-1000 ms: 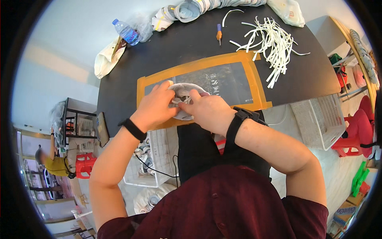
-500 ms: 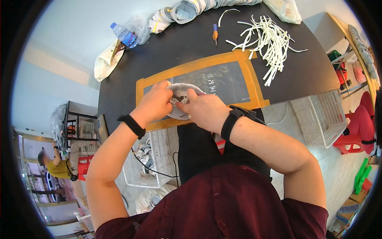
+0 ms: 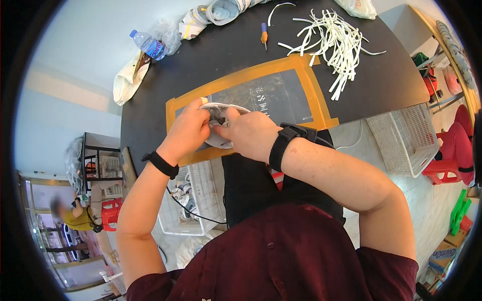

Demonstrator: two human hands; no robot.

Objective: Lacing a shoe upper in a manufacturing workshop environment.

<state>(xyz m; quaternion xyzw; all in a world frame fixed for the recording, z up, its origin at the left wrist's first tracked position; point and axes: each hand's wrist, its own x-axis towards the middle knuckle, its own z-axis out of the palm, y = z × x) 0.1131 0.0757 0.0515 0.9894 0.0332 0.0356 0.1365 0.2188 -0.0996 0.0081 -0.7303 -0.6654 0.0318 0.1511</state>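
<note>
A hollow, round piece of pale grey fabric [image 3: 216, 140], which looks like a cap with its opening facing up, is in both my hands over the near edge of the table. My left hand [image 3: 188, 128] pinches its left rim, the fingers curled over the edge. On the other side, my right hand [image 3: 251, 133] grips the right part, thumb and fingers reaching into the opening. Inside it looks darker, with folds; my fingers hide much of it. Beneath lies a dark printed sheet [image 3: 286, 95], bordered with tan tape [image 3: 321, 95] on the black table [image 3: 396, 80].
White strips [image 3: 336, 42] lie heaped at the right back, near a small orange-and-blue-handled tool [image 3: 264, 35]. A row of grey-white fabric pieces [image 3: 221, 11], a bottle [image 3: 148, 44] and a pale bag [image 3: 129, 83] line the far left. Crates [image 3: 401, 140] [image 3: 201, 200] stand below.
Both hands and the fabric piece have shifted slightly left and up in view. My right fingers have moved within the opening, and the visible inside has changed shape. Both hands keep their hold.
</note>
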